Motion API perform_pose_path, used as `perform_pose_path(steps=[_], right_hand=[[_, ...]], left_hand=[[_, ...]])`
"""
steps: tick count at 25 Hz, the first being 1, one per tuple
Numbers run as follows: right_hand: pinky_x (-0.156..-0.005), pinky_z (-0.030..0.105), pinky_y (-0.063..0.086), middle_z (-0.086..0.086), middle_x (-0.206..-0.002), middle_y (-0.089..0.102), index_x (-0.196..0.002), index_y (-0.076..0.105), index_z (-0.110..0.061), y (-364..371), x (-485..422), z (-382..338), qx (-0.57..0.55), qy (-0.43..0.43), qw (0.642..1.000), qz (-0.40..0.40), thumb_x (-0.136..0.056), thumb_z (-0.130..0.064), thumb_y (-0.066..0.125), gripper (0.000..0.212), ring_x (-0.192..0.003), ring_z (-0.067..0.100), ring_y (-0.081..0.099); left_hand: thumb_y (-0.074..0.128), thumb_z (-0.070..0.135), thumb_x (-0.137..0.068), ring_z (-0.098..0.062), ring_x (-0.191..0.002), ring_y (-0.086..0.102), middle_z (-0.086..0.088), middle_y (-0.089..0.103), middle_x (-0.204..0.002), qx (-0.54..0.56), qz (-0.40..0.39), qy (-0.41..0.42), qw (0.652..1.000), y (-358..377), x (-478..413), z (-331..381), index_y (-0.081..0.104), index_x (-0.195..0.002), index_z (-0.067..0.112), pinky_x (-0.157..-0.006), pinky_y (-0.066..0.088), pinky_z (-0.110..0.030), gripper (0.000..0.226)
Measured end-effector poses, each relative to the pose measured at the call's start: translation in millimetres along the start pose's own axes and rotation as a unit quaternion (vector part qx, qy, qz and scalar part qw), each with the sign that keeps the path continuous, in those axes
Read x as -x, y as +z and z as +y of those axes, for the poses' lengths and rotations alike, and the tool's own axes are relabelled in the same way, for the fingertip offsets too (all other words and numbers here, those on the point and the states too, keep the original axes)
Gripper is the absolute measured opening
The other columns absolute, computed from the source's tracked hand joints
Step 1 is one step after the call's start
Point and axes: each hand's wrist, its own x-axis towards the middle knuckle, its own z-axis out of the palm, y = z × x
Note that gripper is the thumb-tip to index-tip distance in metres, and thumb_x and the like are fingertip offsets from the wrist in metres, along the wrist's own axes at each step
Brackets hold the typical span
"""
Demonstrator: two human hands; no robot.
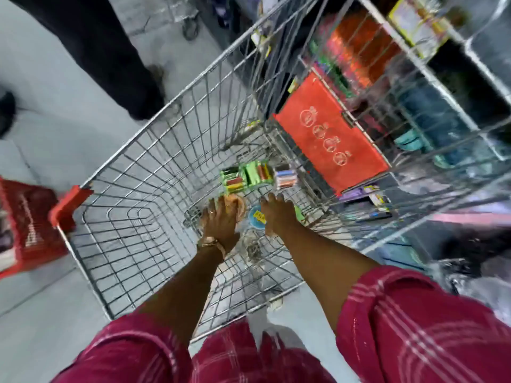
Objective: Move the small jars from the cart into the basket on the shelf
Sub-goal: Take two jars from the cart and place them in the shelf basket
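Item one: wire cart [154, 150], seen from above, with a red corner cap [67, 207] at its left rim and a red flap with white round symbols [330, 134] folded down at the far right.

Item two: my left hand [219, 221], down in the cart bed, fingers [214, 205] curled over a tan, round object [237, 205]; it looks like a small jar, though blur keeps me from saying so for certain. A thin bracelet [211, 244] sits at that wrist.

Item three: my right hand [276, 214], also low in the cart, fingers bent downward just beside a blue-lidded jar [255, 217] with a yellow sticker; I cannot tell whether it grips anything or merely touches.

Item four: green packs with coloured contents [246, 176] lying on the cart floor just beyond both hands, and a clear pack of coloured strips [284, 175] to their right.

Item five: wire shelving [414, 87] right of the cart, holding orange and teal goods, much blurred; I cannot pick out the basket there.

Item six: a red plastic crate [25, 225] on the floor to the left; dark trouser legs [105, 53] of another person at upper left; my dark red checked sleeves [414, 322] in the foreground
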Motion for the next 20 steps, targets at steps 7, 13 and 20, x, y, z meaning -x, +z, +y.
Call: perform_pose_path(steps=[7,13,20], right_hand=[[-0.115,0.05,0.028,0.015,-0.15,0.038,-0.145,0.031,-0.012,24,-31,-5,0.091,-0.065,0.994,0.013,-0.086,-0.022,0.066,0.069,-0.137,0.034,0.038],[-0.101,0.04,0.049,0.016,-0.137,0.054,-0.134,0.044,-0.012,-39,5,21,-0.167,-0.013,0.984,-0.052,-0.065,-0.024,0.085,0.081,-0.125,0.035,0.053],[-0.093,0.041,0.051,0.016,-0.123,0.062,-0.128,0.046,-0.011,-178,163,94,-0.233,0.06,0.94,0.24,-0.049,-0.037,0.088,0.094,-0.113,0.035,0.059]], left_hand=[[0.046,0.014,-0.09,-0.042,-0.12,0.051,-0.021,0.045,-0.134,0.031,0.023,0.012,0.999,3,-45,4,0.035,-0.143,0.018,-0.086,0.052,-0.053,0.054],[0.072,0.015,-0.077,-0.046,-0.11,0.059,-0.024,0.048,-0.127,0.057,-0.052,0.002,0.997,-75,-22,24,0.041,-0.137,0.015,-0.084,0.053,-0.051,0.068],[0.084,0.031,-0.063,-0.045,-0.105,0.061,-0.023,0.042,-0.136,0.054,0.111,0.063,0.99,-239,71,126,0.033,-0.14,0.023,-0.069,0.051,-0.043,0.092]])
